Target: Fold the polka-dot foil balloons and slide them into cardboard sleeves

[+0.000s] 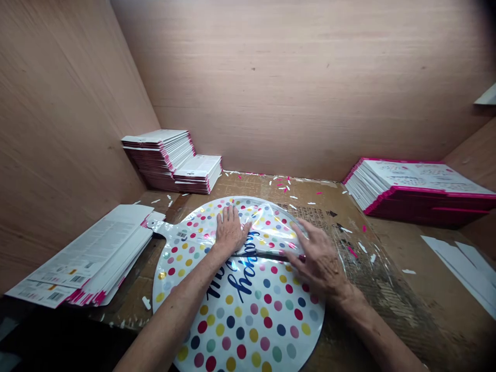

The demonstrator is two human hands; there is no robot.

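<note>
A flat round foil balloon (256, 320) with many-coloured dots and dark blue lettering lies in front of me. Its far part is folded over toward me, and the flap's edge runs across the middle of the lettering. The balloon's neck (157, 225) sticks out at the upper left. My left hand (230, 230) rests flat on the flap with its fingers stretched out. At the flap's right end is my right hand (318, 253), slightly blurred, its thumb and fingers apart and touching the foil near the fold's edge.
Stacks of printed cards stand at the back left (155, 155), near left (89, 253) and back right (422, 186). White and pink paper scraps (362, 247) litter the brown cardboard surface (391, 268). White sheets (457, 266) lie at the right. Wooden panels (271, 88) enclose the back and sides.
</note>
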